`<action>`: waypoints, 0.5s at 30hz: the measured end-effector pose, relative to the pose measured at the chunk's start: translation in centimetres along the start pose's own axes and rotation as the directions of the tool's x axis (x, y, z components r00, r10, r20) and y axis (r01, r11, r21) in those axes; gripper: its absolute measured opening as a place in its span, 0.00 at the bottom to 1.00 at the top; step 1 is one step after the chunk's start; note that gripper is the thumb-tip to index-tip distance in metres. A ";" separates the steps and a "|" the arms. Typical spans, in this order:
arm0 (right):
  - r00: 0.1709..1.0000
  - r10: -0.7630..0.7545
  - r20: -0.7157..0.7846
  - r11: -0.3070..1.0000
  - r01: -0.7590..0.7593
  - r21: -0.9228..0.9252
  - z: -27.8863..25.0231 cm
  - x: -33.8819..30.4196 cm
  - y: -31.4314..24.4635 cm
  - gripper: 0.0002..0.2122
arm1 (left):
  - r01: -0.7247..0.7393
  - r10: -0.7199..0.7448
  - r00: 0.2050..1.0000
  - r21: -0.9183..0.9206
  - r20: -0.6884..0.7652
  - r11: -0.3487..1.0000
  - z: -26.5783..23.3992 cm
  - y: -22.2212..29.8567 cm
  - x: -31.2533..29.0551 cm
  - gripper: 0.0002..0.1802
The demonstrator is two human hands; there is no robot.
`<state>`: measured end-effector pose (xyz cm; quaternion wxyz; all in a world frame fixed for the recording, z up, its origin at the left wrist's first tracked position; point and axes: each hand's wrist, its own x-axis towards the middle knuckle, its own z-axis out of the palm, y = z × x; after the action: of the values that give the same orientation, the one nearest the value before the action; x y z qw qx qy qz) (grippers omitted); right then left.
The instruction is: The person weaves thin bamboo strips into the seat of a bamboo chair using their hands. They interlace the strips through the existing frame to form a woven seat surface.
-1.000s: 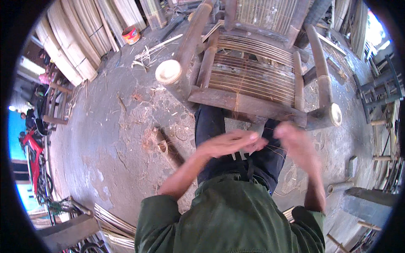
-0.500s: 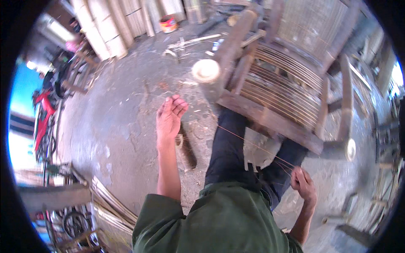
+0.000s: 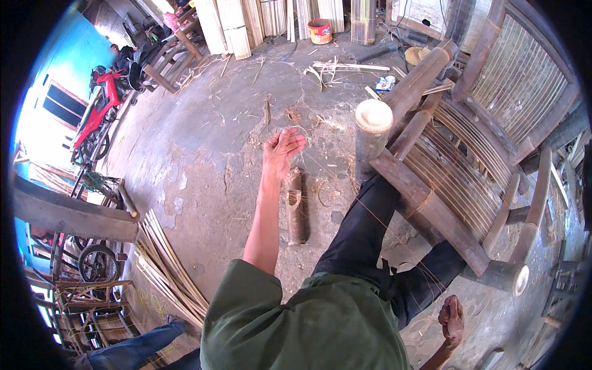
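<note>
Pinching a thin strand (image 3: 374,214) between the thumb and fingers of the left hand (image 3: 283,146), held out above the floor (image 3: 203,160) near a notched bamboo tube (image 3: 296,216); gripping the same strand in the tightly curled fingers of the right hand (image 3: 452,317), low at the right. Stretching it slantwise over dark trousers (image 3: 351,240), tucked beneath the front rail (image 3: 435,214) of a slatted bamboo chair (image 3: 456,177), set ahead and to the right.
</note>
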<state>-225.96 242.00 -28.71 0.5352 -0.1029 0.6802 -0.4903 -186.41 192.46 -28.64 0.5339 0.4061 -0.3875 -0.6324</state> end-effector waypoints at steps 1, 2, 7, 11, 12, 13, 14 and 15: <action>1.000 -0.011 -0.006 1.000 0.011 -0.005 -0.2 0.1 0.4 0.15 | -0.003 0.003 1.000 0.003 0.001 1.000 0.0 -0.1 0.1 0.20; 1.000 -0.021 -0.012 1.000 0.021 -0.009 -0.4 0.1 0.7 0.16 | -0.007 0.007 1.000 0.010 0.003 1.000 0.0 -0.1 0.1 0.20; 0.997 -0.021 -0.073 0.998 0.017 -0.056 -2.7 -0.6 0.3 0.13 | -0.092 0.094 0.994 0.033 -0.060 0.995 -1.4 1.4 0.7 0.21; 0.954 -0.235 -0.188 0.872 0.122 -0.474 1.8 0.3 -2.6 0.11 | -0.171 0.140 0.975 0.178 0.172 0.969 4.2 5.3 -1.9 0.21; 0.939 -0.338 0.070 0.704 0.301 -0.643 4.2 1.7 -5.5 0.13 | -0.178 0.087 0.947 0.280 0.310 0.944 7.8 5.9 -4.3 0.20; 0.927 -0.320 0.197 0.678 0.369 -0.636 7.6 2.4 -8.0 0.12 | -0.178 -0.012 0.884 0.360 0.468 0.916 10.8 5.2 -6.2 0.19; 0.862 -0.422 0.281 0.561 0.492 -0.666 11.2 3.7 -9.5 0.10 | -0.203 -0.109 0.801 0.438 0.588 0.876 13.1 4.3 -8.3 0.17; 0.836 -0.406 0.370 0.452 0.535 -0.714 13.9 5.0 -10.8 0.10 | -0.104 -0.189 0.665 0.340 0.723 0.935 14.4 2.2 -10.0 0.16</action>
<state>-220.66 225.52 -22.70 0.3221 -0.5492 0.7278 -0.2547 -197.94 202.91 -20.25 0.2315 0.2095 -0.6685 -0.6750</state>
